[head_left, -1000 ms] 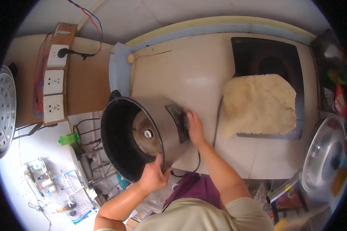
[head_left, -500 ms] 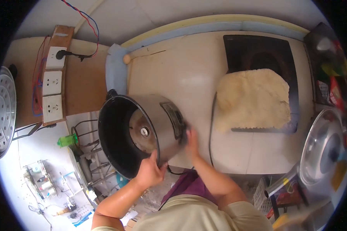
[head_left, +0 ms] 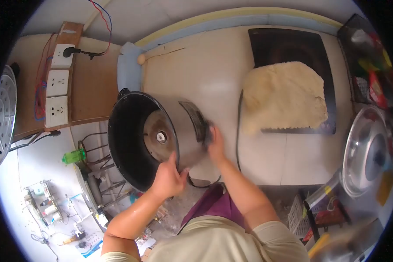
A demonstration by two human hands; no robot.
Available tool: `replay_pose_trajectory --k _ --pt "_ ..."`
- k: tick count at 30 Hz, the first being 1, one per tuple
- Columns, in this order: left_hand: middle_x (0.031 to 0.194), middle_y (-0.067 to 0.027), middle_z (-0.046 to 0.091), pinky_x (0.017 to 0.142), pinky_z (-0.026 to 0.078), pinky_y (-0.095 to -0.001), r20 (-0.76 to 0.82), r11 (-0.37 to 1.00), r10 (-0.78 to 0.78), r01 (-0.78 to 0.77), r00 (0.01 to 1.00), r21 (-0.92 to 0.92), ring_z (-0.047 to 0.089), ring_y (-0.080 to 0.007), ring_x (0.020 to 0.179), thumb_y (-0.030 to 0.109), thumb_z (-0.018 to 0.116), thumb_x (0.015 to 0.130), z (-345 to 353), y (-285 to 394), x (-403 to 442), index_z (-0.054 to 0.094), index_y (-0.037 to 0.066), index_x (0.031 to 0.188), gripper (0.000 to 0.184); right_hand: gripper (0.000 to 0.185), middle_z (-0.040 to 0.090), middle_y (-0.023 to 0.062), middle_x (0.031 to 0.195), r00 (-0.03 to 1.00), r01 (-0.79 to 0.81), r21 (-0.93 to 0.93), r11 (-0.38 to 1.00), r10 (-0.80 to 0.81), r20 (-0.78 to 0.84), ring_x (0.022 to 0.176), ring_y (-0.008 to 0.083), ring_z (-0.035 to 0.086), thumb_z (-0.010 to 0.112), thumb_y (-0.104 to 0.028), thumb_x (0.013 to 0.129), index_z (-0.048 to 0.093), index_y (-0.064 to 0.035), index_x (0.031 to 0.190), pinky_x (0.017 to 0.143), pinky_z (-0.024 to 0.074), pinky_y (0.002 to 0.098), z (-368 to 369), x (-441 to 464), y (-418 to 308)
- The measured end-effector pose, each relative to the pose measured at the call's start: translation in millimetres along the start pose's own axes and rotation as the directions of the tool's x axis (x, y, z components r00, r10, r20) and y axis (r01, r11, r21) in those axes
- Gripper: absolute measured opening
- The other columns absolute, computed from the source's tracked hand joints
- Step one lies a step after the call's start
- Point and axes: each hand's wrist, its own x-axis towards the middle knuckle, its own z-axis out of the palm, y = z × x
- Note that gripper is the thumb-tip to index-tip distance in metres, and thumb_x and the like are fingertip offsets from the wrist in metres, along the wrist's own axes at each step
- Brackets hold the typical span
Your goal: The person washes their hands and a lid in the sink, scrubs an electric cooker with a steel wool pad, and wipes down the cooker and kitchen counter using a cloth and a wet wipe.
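A large steel pot-like appliance (head_left: 185, 139) lies tipped on its side at the counter's left part, its dark opening facing left. Inside its base shows a round metal plate with a small centre knob. My left hand (head_left: 168, 177) grips the near rim, thumb on the wall. At the base end, beside the control panel, my right hand (head_left: 215, 144) is pressed to a dark part, its fingers partly hidden. A black cord (head_left: 239, 131) runs along the counter close to the right hand.
Right of the cord, a tan cloth-like sheet (head_left: 286, 96) covers part of a black cooktop (head_left: 288, 43). A steel lid (head_left: 364, 153) stands at the right. Wall sockets (head_left: 56, 111), a perforated steamer tray (head_left: 3, 118) and a green bottle (head_left: 74, 156) are at the left.
The whole view has shifted, so the counter and its things appear higher. The appliance stays tipped, with my left hand on its rim and my right hand at its base.
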Motion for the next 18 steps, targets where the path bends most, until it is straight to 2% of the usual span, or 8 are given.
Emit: replay_pose_trajectory --k 4,7,9,13,14,17,18 --pt "0.075 -0.0321 0.057 0.066 0.046 -0.0457 -0.028 1.000 -0.005 0.004 1.000 -0.023 0.056 -0.0472 0.076 0.008 0.060 0.074 0 6 0 0.043 -0.014 0.105 0.041 0.044 0.034 0.0197 0.134 0.997 -0.006 -0.216 0.976 -0.011 -0.078 0.123 0.0279 0.038 0.030 0.004 0.089 0.023 0.0059 0.133 0.101 0.0288 0.0316 20 -72 -67" --pt "0.078 -0.0324 0.057 0.069 0.045 -0.0458 -0.091 0.991 0.078 -0.087 0.993 -0.101 0.055 -0.0469 0.082 0.008 0.060 0.075 2 5 -1 0.044 -0.013 0.104 0.040 0.042 0.037 0.0204 0.131 0.965 -0.069 -0.208 0.976 0.013 -0.262 0.122 0.0285 0.038 0.030 -0.001 0.092 0.024 0.0053 0.133 0.100 0.0292 0.0327 54 -124 -41" --pt "0.079 -0.0318 0.057 0.070 0.045 -0.0454 -0.098 0.989 0.120 -0.128 0.988 -0.078 0.055 -0.0463 0.082 0.008 0.060 0.075 2 1 0 0.044 -0.013 0.104 0.039 0.038 0.043 0.0228 0.124 0.951 0.018 -0.217 0.976 -0.084 -0.299 0.117 0.0299 0.042 0.032 -0.004 0.093 0.030 0.0065 0.129 0.098 0.0315 0.0345 60 -130 -30" --pt "0.074 -0.0285 0.057 0.068 0.045 -0.0451 -0.114 0.979 0.173 -0.183 0.978 -0.090 0.057 -0.0442 0.076 0.008 0.060 0.075 5 -11 0 0.046 -0.012 0.100 0.036 0.031 0.052 0.0238 0.112 0.948 0.050 -0.314 0.948 -0.144 -0.285 0.105 0.0312 0.052 0.036 -0.007 0.093 0.041 0.0075 0.120 0.089 0.0394 0.0356 47 -116 -42" --pt "0.068 -0.0252 0.057 0.065 0.045 -0.0448 -0.053 0.989 0.110 -0.115 0.993 -0.096 0.057 -0.0419 0.071 0.010 0.060 0.075 1 -9 -2 0.047 -0.012 0.098 0.035 0.030 0.054 0.0237 0.108 0.950 0.042 -0.344 0.938 -0.143 -0.276 0.101 0.0319 0.054 0.037 -0.008 0.093 0.044 0.0074 0.118 0.086 0.0416 0.0360 42 -114 -49" --pt "0.063 -0.0237 0.056 0.063 0.045 -0.0451 -0.164 0.963 0.253 -0.265 0.953 -0.052 0.057 -0.0409 0.068 0.013 0.061 0.075 2 -11 -4 0.047 -0.011 0.097 0.036 0.026 0.060 0.0222 0.095 0.912 0.039 -0.611 0.790 -0.278 -0.302 0.088 0.0346 0.058 0.044 -0.013 0.092 0.053 0.0053 0.107 0.078 0.0454 0.0373 24 -98 -57" --pt "0.072 -0.0251 0.059 0.065 0.046 -0.0437 -0.160 0.967 0.247 -0.254 0.956 -0.026 0.058 -0.0404 0.073 0.014 0.062 0.076 2 -12 -4 0.049 -0.011 0.101 0.038 0.026 0.061 0.0220 0.093 0.879 0.061 -0.638 0.767 -0.344 -0.329 0.087 0.0356 0.059 0.046 -0.015 0.091 0.054 0.0041 0.105 0.077 0.0454 0.0378 16 -95 -65"
